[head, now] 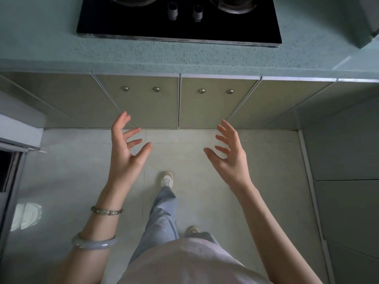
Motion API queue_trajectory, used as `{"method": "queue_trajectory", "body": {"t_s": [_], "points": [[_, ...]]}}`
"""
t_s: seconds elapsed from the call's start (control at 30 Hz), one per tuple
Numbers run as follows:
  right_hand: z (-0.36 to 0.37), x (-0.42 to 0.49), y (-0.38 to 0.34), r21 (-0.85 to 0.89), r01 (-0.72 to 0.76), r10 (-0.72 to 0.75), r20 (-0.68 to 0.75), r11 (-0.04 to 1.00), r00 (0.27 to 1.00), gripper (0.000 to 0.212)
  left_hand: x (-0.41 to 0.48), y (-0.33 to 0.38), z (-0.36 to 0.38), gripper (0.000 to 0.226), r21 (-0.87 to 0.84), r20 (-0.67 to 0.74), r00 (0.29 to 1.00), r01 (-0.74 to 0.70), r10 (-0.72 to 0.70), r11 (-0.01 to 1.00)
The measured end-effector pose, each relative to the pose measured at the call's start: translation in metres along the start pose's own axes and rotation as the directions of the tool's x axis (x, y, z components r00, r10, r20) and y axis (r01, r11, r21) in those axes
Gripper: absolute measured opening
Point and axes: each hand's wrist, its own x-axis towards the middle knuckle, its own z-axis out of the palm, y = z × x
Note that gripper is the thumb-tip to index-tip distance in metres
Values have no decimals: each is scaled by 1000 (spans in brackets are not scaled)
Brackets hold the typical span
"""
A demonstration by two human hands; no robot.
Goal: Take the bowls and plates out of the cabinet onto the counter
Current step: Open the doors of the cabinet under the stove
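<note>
Two beige cabinet doors sit shut under the counter, the left door point(143, 103) and the right door point(215, 105), each with two round metal knobs. My left hand point(127, 148) hovers in front of the left door's lower edge, fingers spread and holding nothing. My right hand point(229, 152) hovers level with it in front of the right door, also spread and holding nothing. Palms face each other. The speckled pale green counter point(184, 56) runs above the doors. No bowls or plates are in sight; the cabinet's inside is hidden.
A black gas hob point(178, 19) with two knobs lies set into the counter above the doors. More cabinet fronts point(344, 201) run down the right side. A white appliance edge point(18, 124) stands at left. My legs and shoes stand on the pale tiled floor point(71, 181).
</note>
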Motion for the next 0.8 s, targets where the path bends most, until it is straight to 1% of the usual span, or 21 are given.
{"method": "queue_trajectory", "body": {"t_s": [0.23, 0.3, 0.4, 0.5, 0.6, 0.7, 0.8], "points": [[-26, -46, 18, 17, -22, 22, 8, 1000, 1000, 73, -61, 4, 10, 79, -20, -14, 999, 45, -45, 999], [-23, -46, 27, 8, -39, 39, 16, 999, 999, 73, -64, -6, 12, 79, -20, -11, 997, 77, -78, 997], [-7, -31, 51, 21, -67, 68, -10, 997, 998, 72, -55, -35, 14, 78, -16, -33, 993, 110, -110, 994], [21, -1, 90, 69, -76, 76, -5, 995, 997, 71, -32, -84, 18, 78, -12, -71, 988, 133, -134, 991], [57, 34, 140, 85, -29, 32, -33, 996, 999, 71, -4, -148, 27, 78, -28, -112, 988, 105, -108, 994], [96, 63, 210, 118, 12, -6, -51, 993, 999, 71, 21, -224, 44, 76, -56, -102, 993, 55, -61, 997], [128, 87, 285, 131, 53, -42, -82, 990, 996, 71, 38, -302, 63, 76, -100, -123, 992, 23, -35, 995]]}}
